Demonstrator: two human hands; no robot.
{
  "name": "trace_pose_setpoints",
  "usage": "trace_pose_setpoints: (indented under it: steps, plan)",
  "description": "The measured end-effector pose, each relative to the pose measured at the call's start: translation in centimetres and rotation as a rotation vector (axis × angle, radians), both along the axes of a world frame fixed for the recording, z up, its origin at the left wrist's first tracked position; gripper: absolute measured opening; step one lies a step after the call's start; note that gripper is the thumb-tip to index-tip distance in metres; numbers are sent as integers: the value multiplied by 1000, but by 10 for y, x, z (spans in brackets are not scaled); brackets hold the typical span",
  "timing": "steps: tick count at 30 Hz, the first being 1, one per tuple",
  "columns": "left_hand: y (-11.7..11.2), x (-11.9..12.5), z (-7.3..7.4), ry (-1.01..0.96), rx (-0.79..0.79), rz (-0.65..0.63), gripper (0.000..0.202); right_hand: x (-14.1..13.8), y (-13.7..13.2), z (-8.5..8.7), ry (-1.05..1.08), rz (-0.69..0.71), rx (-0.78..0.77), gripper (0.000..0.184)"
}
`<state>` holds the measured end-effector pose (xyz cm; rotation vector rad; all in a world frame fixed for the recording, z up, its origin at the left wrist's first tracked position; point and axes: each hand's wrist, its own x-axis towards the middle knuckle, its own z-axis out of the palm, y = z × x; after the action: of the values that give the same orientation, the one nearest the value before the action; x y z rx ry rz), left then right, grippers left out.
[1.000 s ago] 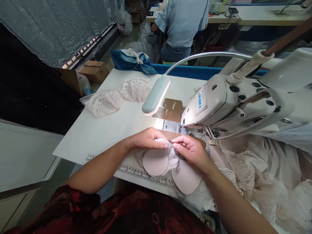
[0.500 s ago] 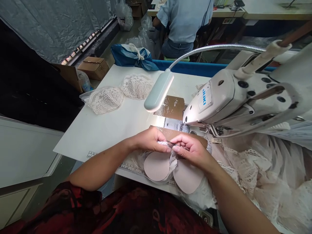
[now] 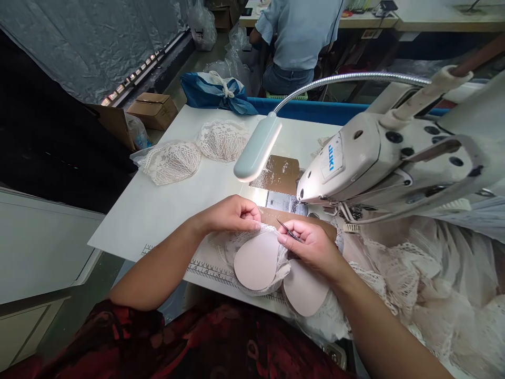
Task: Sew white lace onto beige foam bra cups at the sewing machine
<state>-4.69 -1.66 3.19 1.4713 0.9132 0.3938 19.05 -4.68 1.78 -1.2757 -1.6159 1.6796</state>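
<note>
My left hand [image 3: 231, 215] is closed on the lace edge of a bra piece, just above its left beige padded cup [image 3: 256, 261]. My right hand [image 3: 310, 246] is closed round small dark thread snips [image 3: 288, 230], whose tip points up and left between my hands. The right beige cup [image 3: 304, 289] lies under my right wrist. White lace trim [image 3: 272, 273] runs round both cups. All of this sits at the table's near edge, over a printed ruler strip [image 3: 213, 272].
A white JUKI sewing machine [image 3: 374, 158] stands at right with a gooseneck lamp [image 3: 256, 150]. Two finished lace cups [image 3: 193, 150] lie at the far left of the white table [image 3: 158, 210]. A lace heap [image 3: 434, 284] fills the right. A person in a blue shirt [image 3: 302, 37] sits beyond.
My hands have drawn apart. The left hand has pulled the lace edge up and left, tilting the left cup; the right hand has come off the lace, with the snips' tip now showing.
</note>
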Motion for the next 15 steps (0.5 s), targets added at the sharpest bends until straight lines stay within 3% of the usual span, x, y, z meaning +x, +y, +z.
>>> trace_pose_setpoints:
  steps: [4, 6, 15]
  plan:
    - [-2, 5, -1, 22, 100, -32, 41, -1, -1, 1, 3, -24, 14, 22]
    - [-4, 11, -3, 59, 110, -11, 36, -1, -1, 0, -3, -16, 39, 22]
    - [-11, 26, -7, -151, -122, -41, 28, 7, 1, -2, 151, 50, -27, 33]
